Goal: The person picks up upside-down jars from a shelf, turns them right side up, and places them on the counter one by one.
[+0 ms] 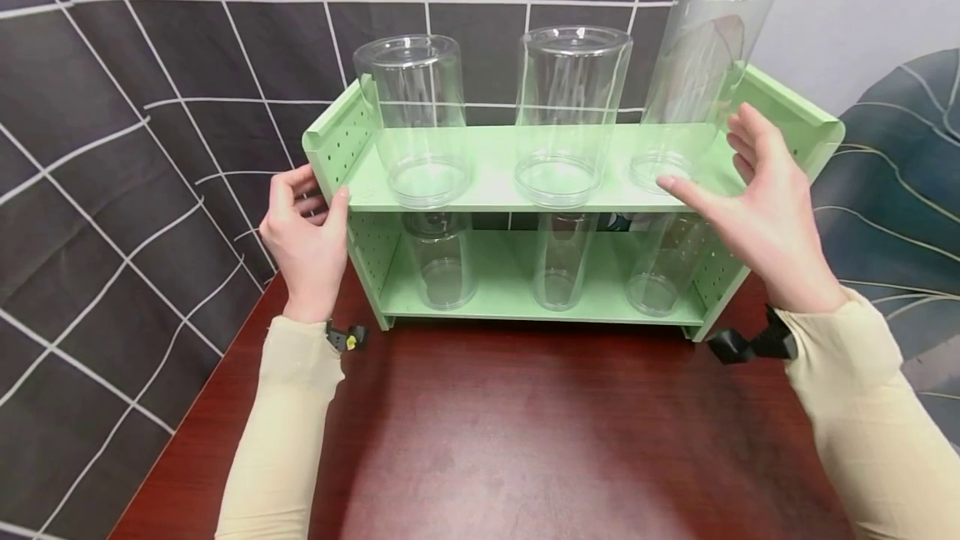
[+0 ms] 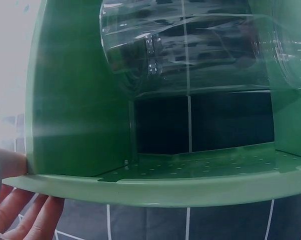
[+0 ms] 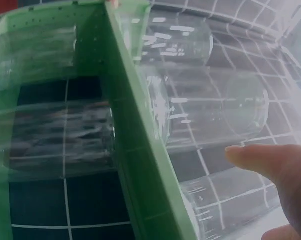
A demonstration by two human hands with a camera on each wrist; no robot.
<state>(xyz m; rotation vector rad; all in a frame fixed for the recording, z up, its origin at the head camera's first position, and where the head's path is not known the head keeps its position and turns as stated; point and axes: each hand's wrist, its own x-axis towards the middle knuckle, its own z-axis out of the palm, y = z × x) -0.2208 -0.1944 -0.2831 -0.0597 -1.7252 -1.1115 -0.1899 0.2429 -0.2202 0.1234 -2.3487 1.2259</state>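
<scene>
A green two-tier shelf rack [image 1: 495, 173] with perforated sides stands on the table. My left hand [image 1: 307, 236] grips its left side panel [image 2: 155, 192], thumb at the inner front edge and fingers on the outer face. On the upper tier are a left clear cylindrical jar [image 1: 420, 123], a middle jar [image 1: 570, 123] and a right jar [image 1: 690, 77]. My right hand [image 1: 772, 207] is beside the right jar, thumb and fingers spread apart. In the right wrist view, part of that jar [image 3: 230, 200] appears left of the hand.
Narrower clear jars stand on the lower tier: one at left [image 1: 446, 269], one in the middle [image 1: 558, 265] and one at right [image 1: 656, 286]. The dark red table [image 1: 517, 432] extends in front. A dark gridded cloth [image 1: 97, 215] hangs behind and at left.
</scene>
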